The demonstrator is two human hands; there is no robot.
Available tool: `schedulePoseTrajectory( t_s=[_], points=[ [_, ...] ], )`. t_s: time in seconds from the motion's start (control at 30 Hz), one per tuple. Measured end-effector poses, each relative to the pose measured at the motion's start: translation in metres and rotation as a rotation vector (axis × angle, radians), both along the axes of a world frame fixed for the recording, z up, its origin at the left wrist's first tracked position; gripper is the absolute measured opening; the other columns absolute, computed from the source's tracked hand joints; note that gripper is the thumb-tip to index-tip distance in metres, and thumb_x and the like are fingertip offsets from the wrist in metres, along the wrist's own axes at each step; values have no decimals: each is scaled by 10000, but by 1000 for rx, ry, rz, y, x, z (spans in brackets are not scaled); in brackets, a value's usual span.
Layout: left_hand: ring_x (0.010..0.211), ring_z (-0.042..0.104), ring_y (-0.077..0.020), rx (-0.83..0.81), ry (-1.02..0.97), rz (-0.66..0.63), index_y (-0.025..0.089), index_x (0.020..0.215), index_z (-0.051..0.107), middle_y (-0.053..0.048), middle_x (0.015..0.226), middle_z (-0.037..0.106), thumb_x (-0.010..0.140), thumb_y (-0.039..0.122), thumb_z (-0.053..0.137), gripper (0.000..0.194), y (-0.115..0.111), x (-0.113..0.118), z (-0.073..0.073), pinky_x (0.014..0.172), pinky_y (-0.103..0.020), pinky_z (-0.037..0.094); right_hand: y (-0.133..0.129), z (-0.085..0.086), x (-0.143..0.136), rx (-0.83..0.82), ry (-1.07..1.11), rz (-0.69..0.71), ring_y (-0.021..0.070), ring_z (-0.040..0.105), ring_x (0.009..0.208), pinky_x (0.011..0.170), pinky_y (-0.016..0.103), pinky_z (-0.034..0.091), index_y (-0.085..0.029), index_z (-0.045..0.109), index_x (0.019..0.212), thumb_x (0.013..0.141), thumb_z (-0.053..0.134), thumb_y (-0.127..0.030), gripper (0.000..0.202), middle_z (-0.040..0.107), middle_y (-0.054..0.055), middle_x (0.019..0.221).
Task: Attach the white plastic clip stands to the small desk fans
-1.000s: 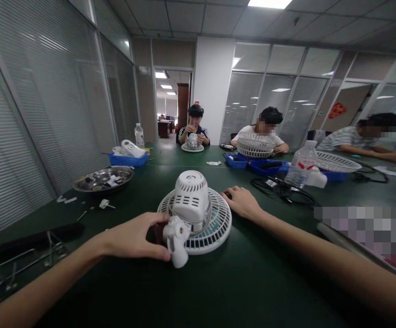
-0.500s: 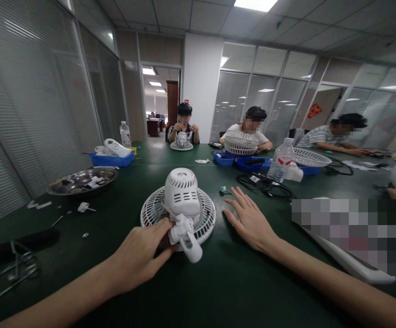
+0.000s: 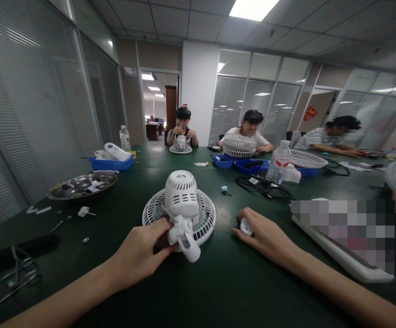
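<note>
A white fan head (image 3: 181,196) lies face down on its round grille (image 3: 206,214), motor housing up, on the green table in front of me. My left hand (image 3: 148,243) is closed around the side of its neck bracket (image 3: 184,234), near the joint with the rounded stub. The fingertips behind the bracket are hidden. To the right of the fan, my right hand (image 3: 262,232) rests on the table with its fingers curled around a small round white plastic part (image 3: 245,227). A small screw-like piece with a light blue head (image 3: 225,190) lies just beyond that hand.
At left are a metal bowl (image 3: 57,191) of small parts, a blue tray (image 3: 112,164) and a black-handled tool (image 3: 20,248). To the right lie a coiled black cable (image 3: 269,191), a water bottle (image 3: 280,164) and a white panel (image 3: 341,255). Several co-workers sit around the table.
My right hand has drawn back slightly to the right, and its spread fingers have curled around the small round white part. My left hand stays on the fan bracket.
</note>
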State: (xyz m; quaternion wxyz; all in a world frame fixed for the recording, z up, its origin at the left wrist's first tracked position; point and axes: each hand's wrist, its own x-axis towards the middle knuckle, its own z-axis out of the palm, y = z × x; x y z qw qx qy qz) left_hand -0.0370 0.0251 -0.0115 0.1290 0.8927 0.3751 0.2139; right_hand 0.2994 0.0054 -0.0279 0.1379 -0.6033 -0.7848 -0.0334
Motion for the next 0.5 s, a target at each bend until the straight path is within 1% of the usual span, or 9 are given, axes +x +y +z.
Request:
schedulePoseTrajectory(
  t_s=[0.03, 0.07, 0.1, 0.17, 0.23, 0.3, 0.37, 0.4, 0.5],
  points=[
    [742, 592, -142, 6, -8, 5, 187, 935, 557, -11, 891, 636, 846, 306, 567, 148, 2, 0, -1, 673, -258, 457, 2, 2, -2, -4, -15, -14, 248, 617, 875, 748, 387, 497, -180, 516, 982, 866, 437, -571, 416, 618, 102, 1001],
    [749, 592, -142, 14, -16, 10, 189, 938, 557, -11, 901, 633, 847, 304, 568, 148, 4, 1, -2, 681, -260, 461, 4, 4, -4, 0, -39, -27, 237, 613, 794, 695, 378, 494, -181, 500, 964, 854, 449, -580, 417, 613, 88, 943],
    [755, 591, -143, 25, -22, 14, 189, 939, 558, -12, 907, 630, 848, 302, 567, 145, 7, 1, -3, 683, -260, 465, 7, 6, -5, 11, -66, -40, 236, 603, 757, 668, 378, 486, -183, 489, 946, 839, 462, -594, 426, 605, 80, 910],
    [765, 593, -144, 53, -27, 15, 190, 939, 561, -15, 921, 625, 853, 292, 559, 134, 13, 2, -6, 685, -259, 471, 15, 10, -8, 39, -86, -57, 245, 591, 766, 664, 382, 475, -183, 477, 946, 815, 478, -620, 456, 592, 78, 904],
    [804, 599, -151, 77, -22, 1, 193, 958, 565, -22, 957, 620, 859, 278, 548, 132, 18, 4, -8, 699, -262, 477, 25, 13, -11, 47, -42, -29, 239, 584, 832, 717, 379, 471, -182, 474, 996, 856, 429, -594, 437, 579, 84, 954],
    [850, 603, -165, 92, -5, -5, 196, 990, 563, -30, 997, 615, 862, 270, 541, 149, 21, 4, -9, 722, -276, 483, 35, 16, -14, 47, 17, 42, 215, 568, 905, 806, 369, 456, -186, 481, 1033, 928, 335, -498, 360, 558, 85, 1008],
    [880, 603, -177, 100, 14, -3, 195, 1016, 559, -38, 1022, 612, 865, 273, 534, 172, 22, 4, -10, 748, -294, 486, 43, 18, -16, 47, 48, 95, 194, 558, 923, 857, 355, 436, -190, 503, 1018, 962, 274, -410, 322, 547, 80, 1016],
    [886, 603, -181, 100, 23, 0, 193, 1029, 557, -43, 1031, 612, 868, 276, 527, 183, 21, 4, -9, 755, -301, 487, 47, 19, -17, 40, 57, 100, 189, 560, 909, 854, 349, 435, -191, 513, 1002, 963, 279, -403, 318, 548, 77, 1009],
    [880, 602, -189, 86, 46, 8, 182, 1048, 555, -59, 1036, 612, 876, 293, 508, 210, 19, 3, -7, 736, -304, 491, 53, 23, -17, -11, 80, 81, 194, 581, 840, 788, 339, 445, -192, 528, 975, 942, 340, -457, 327, 580, 69, 968]
  ],
)
